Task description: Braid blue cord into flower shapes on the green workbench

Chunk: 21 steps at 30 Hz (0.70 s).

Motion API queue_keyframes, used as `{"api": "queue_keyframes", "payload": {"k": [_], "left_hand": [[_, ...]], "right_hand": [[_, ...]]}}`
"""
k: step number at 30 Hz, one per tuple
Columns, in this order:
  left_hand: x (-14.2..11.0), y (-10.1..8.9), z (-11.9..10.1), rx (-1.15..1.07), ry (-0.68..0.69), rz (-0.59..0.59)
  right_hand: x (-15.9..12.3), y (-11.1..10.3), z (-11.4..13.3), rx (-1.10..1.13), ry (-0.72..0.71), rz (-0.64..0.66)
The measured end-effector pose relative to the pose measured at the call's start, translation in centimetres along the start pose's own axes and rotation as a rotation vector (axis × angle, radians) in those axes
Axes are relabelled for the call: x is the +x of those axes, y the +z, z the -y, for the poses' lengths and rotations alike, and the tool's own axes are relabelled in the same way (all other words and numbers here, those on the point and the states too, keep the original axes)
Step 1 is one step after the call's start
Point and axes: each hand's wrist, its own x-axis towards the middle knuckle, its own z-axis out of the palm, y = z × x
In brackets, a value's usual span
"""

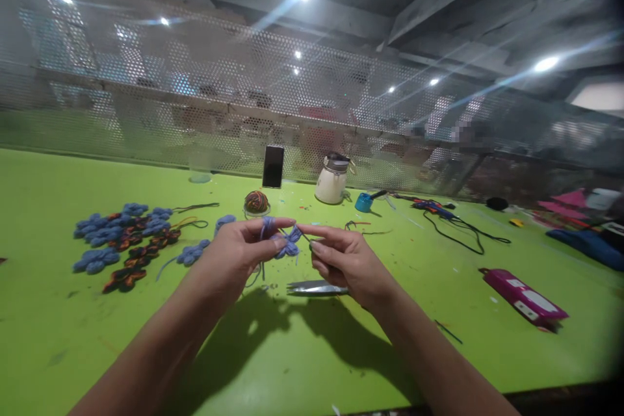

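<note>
My left hand [231, 250] is closed, pinching a small blue-violet crocheted flower [289, 247] between thumb and fingers. Blue yarn [267, 227] loops around its index finger. My right hand [351, 263] grips a thin dark crochet hook [304, 234], whose tip meets the flower's upper edge. Below the hands lies a silver metal tool [316, 288], probably snips, partly covered by the right hand. Beyond the left hand sits blue yarn [225, 221]. A finished blue flower [194, 252] rests close to the left wrist.
Blue and dark-orange crocheted flowers [129, 240] cluster on the green table [73, 344] at left. Behind stand a multicoloured yarn ball [256, 201], a phone [273, 166], a cream jug [331, 182] and a blue pot [363, 202]. A magenta case [524, 299] and corded tool [433, 208] lie right.
</note>
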Motion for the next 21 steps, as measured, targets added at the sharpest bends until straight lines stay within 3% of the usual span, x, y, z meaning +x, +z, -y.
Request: {"api": "queue_keyframes", "payload": {"k": [9,21], "left_hand": [[-0.16,0.64,-0.18,0.074,0.054,-0.086],[-0.02,0.41,0.16,0.290,0.144,0.025]], "right_hand": [[-0.25,-0.14,0.38,-0.121,0.001,-0.011],[-0.26,-0.33,0.76,-0.140,0.017,0.002]]}}
